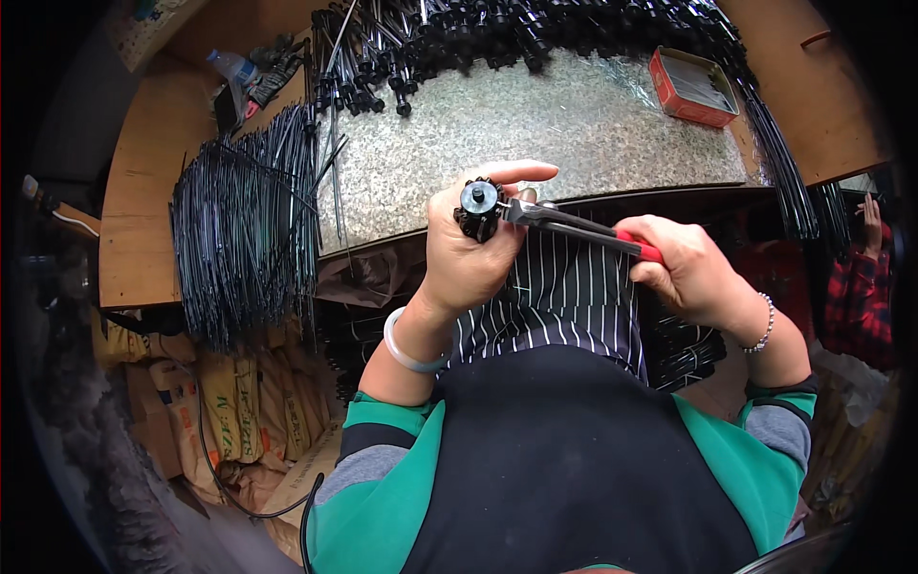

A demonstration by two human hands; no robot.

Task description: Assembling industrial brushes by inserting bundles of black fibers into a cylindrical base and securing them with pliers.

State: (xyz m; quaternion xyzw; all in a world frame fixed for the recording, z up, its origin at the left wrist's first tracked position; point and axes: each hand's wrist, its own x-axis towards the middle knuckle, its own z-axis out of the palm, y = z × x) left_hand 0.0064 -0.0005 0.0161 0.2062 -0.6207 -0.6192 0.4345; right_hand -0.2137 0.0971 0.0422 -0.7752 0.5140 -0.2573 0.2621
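My left hand is wrapped round a black hub with a silver disc on its upward end and a dark knob at the centre. It looks like part of an umbrella frame; its lower part is hidden by my fingers and palm. My right hand is closed on the red grips of a pair of pliers. The jaws point left and meet the right side of the hub, close to my left thumb and fingers. Whether they pinch a wire there is too small to tell.
A speckled stone-like worktop lies ahead, with many black-ended metal shafts heaped along its back. Thin dark rods hang in a thick bundle over the left edge. A red open tin stands at the right. Sacks lean below left.
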